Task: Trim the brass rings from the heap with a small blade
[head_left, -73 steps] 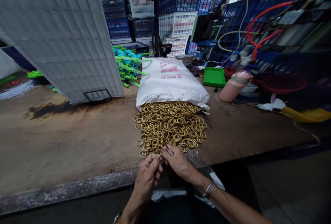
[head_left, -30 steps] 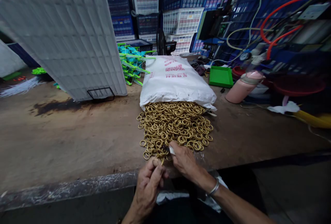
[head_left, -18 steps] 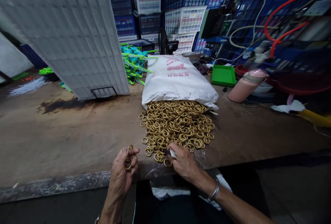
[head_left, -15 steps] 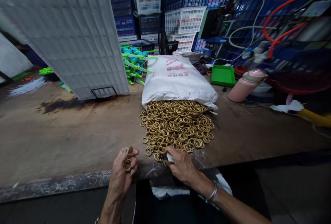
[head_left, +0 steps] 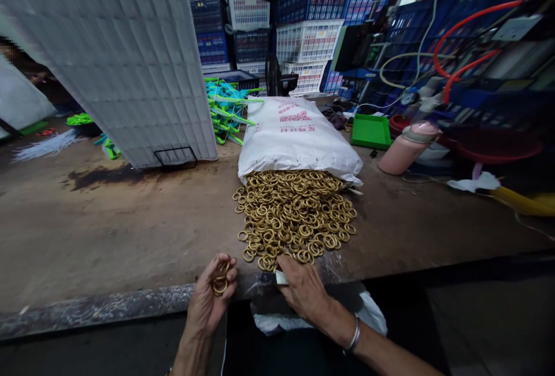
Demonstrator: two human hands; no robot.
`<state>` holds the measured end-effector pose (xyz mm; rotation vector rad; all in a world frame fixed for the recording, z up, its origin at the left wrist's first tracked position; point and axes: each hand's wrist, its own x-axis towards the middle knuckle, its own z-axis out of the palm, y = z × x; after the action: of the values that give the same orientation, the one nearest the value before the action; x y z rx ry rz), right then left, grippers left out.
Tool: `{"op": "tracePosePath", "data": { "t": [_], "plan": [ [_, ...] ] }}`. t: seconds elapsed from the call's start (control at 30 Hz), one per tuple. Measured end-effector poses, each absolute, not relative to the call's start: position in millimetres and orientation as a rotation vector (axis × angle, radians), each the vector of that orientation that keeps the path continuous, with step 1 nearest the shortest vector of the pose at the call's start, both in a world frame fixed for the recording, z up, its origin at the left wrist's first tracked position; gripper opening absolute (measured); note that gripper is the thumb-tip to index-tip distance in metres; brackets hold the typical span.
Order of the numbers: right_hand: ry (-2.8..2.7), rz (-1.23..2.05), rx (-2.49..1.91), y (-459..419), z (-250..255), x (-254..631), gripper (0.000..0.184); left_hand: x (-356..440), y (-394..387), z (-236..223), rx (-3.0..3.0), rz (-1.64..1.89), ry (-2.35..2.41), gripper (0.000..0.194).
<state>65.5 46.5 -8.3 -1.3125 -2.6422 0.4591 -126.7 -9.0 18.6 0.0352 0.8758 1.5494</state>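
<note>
Many gold-coloured rings lie heaped on the table, spilling from the mouth of a white sack with red print. My left hand, at the table's front edge, has its fingers curled round a few gold rings. At the near edge of the heap is my right hand, closed on a small tool with a pale handle. The tool's working end is hidden, so its kind does not show. Below the right hand, a pale bag shows under the table edge.
A tall white ribbed panel stands on the table at left. Green and turquoise plastic parts lie behind it. A green tray and a pink bottle stand at right. Stacked crates fill the back.
My left hand has moved left, away from the right hand, and now holds rings in curled fingers. My right hand has drawn slightly toward me from the heap with the tool.
</note>
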Motion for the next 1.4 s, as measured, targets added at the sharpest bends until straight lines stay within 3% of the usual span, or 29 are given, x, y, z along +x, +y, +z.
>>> {"op": "tracePosePath", "data": {
  "t": [0.3,0.4,0.53,0.67,1.03,1.17,1.4],
  "plan": [
    [-2.475,0.573,-1.311,64.9,-8.7,67.9,0.023,-101.9,-6.1,12.0,0.195,1.414,0.970,0.023],
    [-2.281,0.806,-1.338,74.9,-1.8,66.7,0.013,-89.6,-3.3,11.2,0.322,1.302,0.953,0.021],
    [-1.951,1.326,-1.292,82.5,8.4,63.0,0.025,-75.6,2.2,8.3,0.460,1.348,1.070,0.025],
    [-1.688,1.803,-1.192,82.3,10.3,60.6,0.024,-66.4,9.2,6.8,0.644,1.327,1.288,0.035],
    [-1.304,2.304,-1.073,73.7,18.7,59.7,0.016,-64.2,13.6,8.2,0.932,1.413,1.457,0.015],
    [-1.419,2.241,-1.151,74.2,17.4,57.1,0.018,-66.7,12.3,2.2,1.201,1.461,1.550,0.015],
    [-1.798,1.470,-1.261,82.8,20.5,62.4,0.025,-70.0,12.1,0.9,1.449,1.372,1.688,0.012]
  ]
}}
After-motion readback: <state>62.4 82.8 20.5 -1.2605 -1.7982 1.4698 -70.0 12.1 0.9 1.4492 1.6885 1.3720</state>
